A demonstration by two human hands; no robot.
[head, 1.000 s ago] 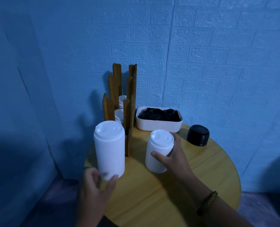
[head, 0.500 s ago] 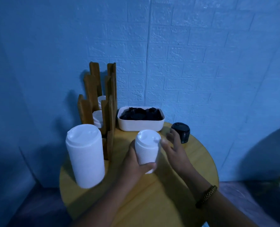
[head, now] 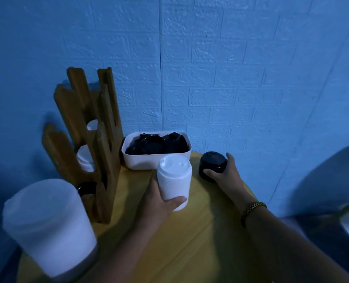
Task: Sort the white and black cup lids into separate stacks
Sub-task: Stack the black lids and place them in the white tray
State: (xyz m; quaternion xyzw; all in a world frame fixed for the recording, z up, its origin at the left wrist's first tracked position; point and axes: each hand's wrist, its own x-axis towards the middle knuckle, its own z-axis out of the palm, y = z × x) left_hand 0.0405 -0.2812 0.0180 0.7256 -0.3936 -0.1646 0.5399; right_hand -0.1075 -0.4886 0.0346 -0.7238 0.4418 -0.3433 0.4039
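Note:
My left hand (head: 159, 201) grips the short stack of white lids (head: 174, 178) near the middle of the round yellow table (head: 190, 242). To its right, my right hand (head: 224, 174) wraps around the short stack of black lids (head: 211, 165) near the table's far edge. A taller stack of white lids (head: 49, 225) stands at the near left, untouched. A white tub (head: 141, 163) at the back holds several loose black lids (head: 155, 146).
A wooden slotted rack (head: 100, 152) stands upright at the back left, with white lids (head: 85, 158) in its slots and one black lid (head: 85, 187) low down. A blue brick-pattern wall closes in behind. A pale rounded object (head: 332, 190) shows at the right edge.
My right hand left the short white stack and reached right onto the black stack. My left hand let go of the tall white stack and took the short one. The view moved closer.

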